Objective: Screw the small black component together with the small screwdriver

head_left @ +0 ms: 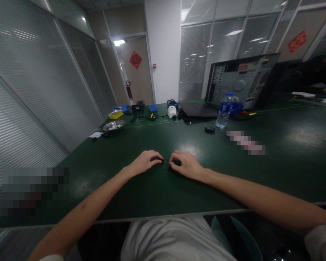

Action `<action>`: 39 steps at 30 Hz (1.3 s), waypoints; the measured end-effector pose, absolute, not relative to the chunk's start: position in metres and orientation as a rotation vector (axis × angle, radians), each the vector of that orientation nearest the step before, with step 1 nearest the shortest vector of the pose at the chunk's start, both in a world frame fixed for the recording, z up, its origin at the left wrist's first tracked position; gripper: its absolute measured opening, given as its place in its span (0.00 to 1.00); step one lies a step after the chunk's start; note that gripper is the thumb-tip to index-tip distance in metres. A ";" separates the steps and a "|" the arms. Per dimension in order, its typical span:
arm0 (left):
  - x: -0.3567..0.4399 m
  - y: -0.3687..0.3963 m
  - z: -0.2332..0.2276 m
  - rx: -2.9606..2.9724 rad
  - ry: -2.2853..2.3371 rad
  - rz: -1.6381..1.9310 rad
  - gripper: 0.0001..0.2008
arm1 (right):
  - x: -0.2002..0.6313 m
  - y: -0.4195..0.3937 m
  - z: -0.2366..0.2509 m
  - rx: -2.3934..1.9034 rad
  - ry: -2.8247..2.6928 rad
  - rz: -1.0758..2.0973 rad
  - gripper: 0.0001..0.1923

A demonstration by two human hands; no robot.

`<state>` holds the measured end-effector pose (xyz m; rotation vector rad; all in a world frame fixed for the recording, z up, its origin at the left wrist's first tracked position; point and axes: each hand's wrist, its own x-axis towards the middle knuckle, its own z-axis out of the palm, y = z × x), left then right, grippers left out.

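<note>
Both my hands rest on the dark green table (157, 188), close together at its middle. My left hand (145, 162) is curled around a small black part (157, 158). My right hand (186, 164) pinches another small black piece (176, 162). A thin pale pin or shaft (167, 161) bridges the gap between the two pieces. What the small object is stays too tiny to tell.
A water bottle (225, 110), a black round cap (209, 129), an open computer case (240, 79) and a flat black panel (198, 109) stand at the far right. Further left are a metal dish (114, 125), yellow tray (115, 114) and blue bins (153, 107). Another person (319, 70) sits far right.
</note>
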<state>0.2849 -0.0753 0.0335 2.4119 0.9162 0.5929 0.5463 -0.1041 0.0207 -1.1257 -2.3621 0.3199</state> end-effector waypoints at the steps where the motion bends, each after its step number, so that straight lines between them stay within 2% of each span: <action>1: 0.279 -0.071 0.034 2.409 0.923 0.594 0.11 | 0.547 -0.104 0.021 -1.122 -2.363 0.324 0.04; 11: 0.160 -0.006 0.030 2.220 1.467 0.651 0.15 | 0.546 -0.105 0.022 -1.106 -2.375 0.319 0.04; 19: 0.068 0.018 0.015 1.946 2.041 0.853 0.16 | 0.547 -0.104 0.021 -1.093 -2.372 0.327 0.04; 31: 0.052 0.025 -0.002 2.076 2.146 1.029 0.09 | 0.548 -0.103 0.020 -1.058 -2.376 0.344 0.04; 39: 0.042 0.031 -0.010 2.096 2.237 1.074 0.10 | 0.549 -0.102 0.016 -1.041 -2.362 0.326 0.03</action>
